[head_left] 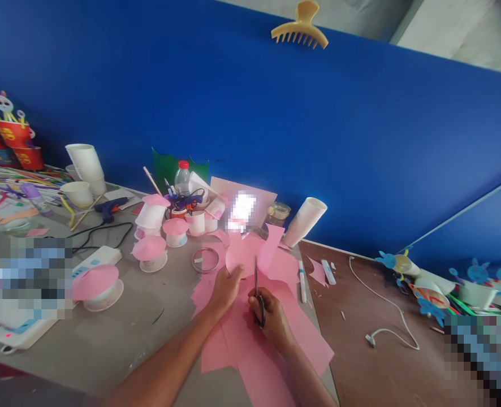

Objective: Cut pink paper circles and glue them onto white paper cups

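Observation:
My left hand (pixel 226 288) pinches a piece of pink paper (pixel 244 254) by its lower left edge, thumb on top. A pair of scissors (pixel 257 291) is in my right hand (pixel 271 319), fingers through the dark handles and blades pointing away from me. The blades lie at the right side of the held paper; whether they are apart is too small to tell. Beneath both hands several pink sheets (pixel 276 373) overlap on the table. An upright pink strip (pixel 271 246) stands just right of the blades.
Paper cups with pink tops (pixel 149 249) stand left of the sheets, near a tape roll (pixel 205 260). A power strip (pixel 102 260) and a glue gun (pixel 110 209) lie farther left. Stacked white cups (pixel 305 220) lean at the back; a white cable (pixel 392 305) lies right.

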The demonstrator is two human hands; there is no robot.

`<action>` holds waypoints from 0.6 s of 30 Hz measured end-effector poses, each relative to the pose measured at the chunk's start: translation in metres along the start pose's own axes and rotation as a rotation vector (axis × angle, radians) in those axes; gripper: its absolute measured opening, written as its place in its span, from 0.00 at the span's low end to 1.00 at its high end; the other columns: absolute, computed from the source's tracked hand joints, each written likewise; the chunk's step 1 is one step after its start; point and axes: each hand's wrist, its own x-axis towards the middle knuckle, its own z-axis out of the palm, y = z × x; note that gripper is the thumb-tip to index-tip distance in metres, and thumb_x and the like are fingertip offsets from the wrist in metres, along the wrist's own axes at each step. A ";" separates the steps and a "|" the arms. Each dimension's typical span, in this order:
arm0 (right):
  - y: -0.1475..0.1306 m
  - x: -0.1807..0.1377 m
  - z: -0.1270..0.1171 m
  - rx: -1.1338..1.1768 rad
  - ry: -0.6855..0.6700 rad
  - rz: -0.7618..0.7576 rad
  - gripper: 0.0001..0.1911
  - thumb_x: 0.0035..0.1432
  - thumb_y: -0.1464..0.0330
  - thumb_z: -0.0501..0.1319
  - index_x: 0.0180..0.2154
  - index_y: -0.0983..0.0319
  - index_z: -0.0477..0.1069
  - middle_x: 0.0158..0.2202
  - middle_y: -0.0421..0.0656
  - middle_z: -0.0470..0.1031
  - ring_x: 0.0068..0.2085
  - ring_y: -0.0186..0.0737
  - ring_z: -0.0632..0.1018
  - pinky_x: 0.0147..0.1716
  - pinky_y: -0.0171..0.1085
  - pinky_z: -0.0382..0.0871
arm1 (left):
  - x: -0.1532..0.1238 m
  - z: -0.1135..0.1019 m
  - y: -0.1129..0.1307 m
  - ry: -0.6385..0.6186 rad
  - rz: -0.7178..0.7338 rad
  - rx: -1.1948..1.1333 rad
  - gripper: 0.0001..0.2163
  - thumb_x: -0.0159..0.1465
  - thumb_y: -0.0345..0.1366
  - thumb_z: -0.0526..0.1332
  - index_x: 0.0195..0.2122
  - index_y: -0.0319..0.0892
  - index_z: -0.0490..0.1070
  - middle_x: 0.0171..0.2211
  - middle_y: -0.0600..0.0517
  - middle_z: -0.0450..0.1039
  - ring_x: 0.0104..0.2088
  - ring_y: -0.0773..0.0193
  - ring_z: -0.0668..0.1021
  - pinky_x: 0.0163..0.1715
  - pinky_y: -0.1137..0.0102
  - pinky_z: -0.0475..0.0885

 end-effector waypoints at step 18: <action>0.001 0.000 -0.001 -0.027 -0.004 -0.013 0.20 0.54 0.50 0.59 0.31 0.61 0.63 0.16 0.33 0.61 0.17 0.29 0.63 0.16 0.29 0.56 | -0.004 -0.002 0.010 -0.003 0.041 0.046 0.12 0.56 0.41 0.58 0.20 0.40 0.66 0.17 0.56 0.65 0.23 0.67 0.68 0.27 0.73 0.67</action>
